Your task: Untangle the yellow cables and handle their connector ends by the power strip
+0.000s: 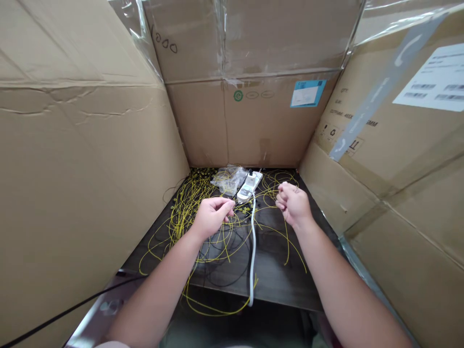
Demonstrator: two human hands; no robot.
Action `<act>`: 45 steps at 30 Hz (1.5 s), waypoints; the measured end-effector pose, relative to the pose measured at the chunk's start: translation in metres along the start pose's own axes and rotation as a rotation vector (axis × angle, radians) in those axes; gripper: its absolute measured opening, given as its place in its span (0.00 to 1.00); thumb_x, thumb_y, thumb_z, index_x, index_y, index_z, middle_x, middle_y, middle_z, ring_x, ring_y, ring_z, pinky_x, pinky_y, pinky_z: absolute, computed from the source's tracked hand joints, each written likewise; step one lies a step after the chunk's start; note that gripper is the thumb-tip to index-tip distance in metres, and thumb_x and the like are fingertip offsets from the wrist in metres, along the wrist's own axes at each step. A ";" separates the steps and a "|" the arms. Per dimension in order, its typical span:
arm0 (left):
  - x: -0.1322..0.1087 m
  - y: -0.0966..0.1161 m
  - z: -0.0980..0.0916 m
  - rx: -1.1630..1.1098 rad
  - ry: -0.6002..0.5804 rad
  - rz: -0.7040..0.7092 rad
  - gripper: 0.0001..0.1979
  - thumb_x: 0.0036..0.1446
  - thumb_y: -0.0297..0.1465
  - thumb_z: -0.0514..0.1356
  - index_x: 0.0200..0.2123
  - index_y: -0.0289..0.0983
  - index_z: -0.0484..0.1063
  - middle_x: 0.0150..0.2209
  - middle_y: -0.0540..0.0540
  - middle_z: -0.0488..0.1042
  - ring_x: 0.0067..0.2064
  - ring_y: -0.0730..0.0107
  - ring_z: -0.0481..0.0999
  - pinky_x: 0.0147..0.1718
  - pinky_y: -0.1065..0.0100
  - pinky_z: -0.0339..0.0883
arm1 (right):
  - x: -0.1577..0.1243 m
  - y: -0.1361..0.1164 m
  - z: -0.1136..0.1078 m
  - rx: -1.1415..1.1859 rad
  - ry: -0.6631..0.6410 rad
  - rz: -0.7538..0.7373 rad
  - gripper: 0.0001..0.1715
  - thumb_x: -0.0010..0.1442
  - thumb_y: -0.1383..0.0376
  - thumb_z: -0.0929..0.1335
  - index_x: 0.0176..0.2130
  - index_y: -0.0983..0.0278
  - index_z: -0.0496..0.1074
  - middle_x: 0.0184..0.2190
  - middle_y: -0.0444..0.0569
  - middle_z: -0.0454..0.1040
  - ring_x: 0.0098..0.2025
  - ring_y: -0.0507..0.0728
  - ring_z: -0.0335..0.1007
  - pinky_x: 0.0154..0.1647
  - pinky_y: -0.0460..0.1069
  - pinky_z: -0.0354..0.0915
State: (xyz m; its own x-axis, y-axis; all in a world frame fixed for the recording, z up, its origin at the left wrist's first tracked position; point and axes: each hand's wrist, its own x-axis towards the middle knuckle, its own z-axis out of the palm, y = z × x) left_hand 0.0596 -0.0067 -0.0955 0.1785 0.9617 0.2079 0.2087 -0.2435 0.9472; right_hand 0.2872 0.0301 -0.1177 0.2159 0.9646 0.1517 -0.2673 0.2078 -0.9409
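Cardboard boxes [203, 125] enclose a dark counter [277, 285] of tangled yellow wires [178, 212]; left hand [212, 217] and right hand [295, 204] hover, fingers [286, 189] closed, grip unclear.

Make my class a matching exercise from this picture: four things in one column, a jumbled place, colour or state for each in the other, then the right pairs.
Column one
1. Wires
2. Bag
3. Thick cable
4. Blue label

Column two
A. Stuck on the back box
B. White, running to the near edge of the table
C. Mostly yellow, in a loose tangle
D. Clear and crumpled

Right pairs: 1-C, 2-D, 3-B, 4-A
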 end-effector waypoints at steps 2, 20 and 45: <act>-0.001 0.000 0.000 0.001 0.000 0.005 0.12 0.52 0.35 0.56 0.24 0.32 0.72 0.21 0.49 0.71 0.20 0.79 0.66 0.19 0.76 0.61 | 0.006 -0.001 -0.004 0.229 0.021 0.120 0.11 0.53 0.59 0.65 0.26 0.63 0.61 0.12 0.33 0.43 0.13 0.45 0.37 0.12 0.41 0.44; -0.002 0.006 0.015 0.032 -0.090 0.032 0.13 0.53 0.37 0.56 0.26 0.33 0.73 0.21 0.49 0.70 0.20 0.78 0.65 0.20 0.76 0.61 | -0.041 -0.004 0.032 -0.724 -0.809 -0.317 0.20 0.60 0.58 0.59 0.26 0.67 0.70 0.20 0.43 0.65 0.23 0.47 0.56 0.25 0.43 0.54; 0.009 -0.043 -0.061 0.014 0.261 -0.118 0.15 0.49 0.38 0.59 0.35 0.32 0.73 0.26 0.46 0.74 0.22 0.75 0.69 0.21 0.74 0.63 | 0.128 -0.057 -0.025 -1.464 -0.123 -0.084 0.19 0.41 0.57 0.71 0.28 0.70 0.72 0.29 0.58 0.73 0.33 0.61 0.69 0.34 0.51 0.62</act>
State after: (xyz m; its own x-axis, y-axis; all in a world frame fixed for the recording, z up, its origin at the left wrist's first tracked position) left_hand -0.0070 0.0199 -0.1195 -0.1013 0.9828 0.1542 0.2271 -0.1280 0.9654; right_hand 0.3537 0.1376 -0.0519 0.0826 0.9813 0.1738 0.9261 -0.0112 -0.3772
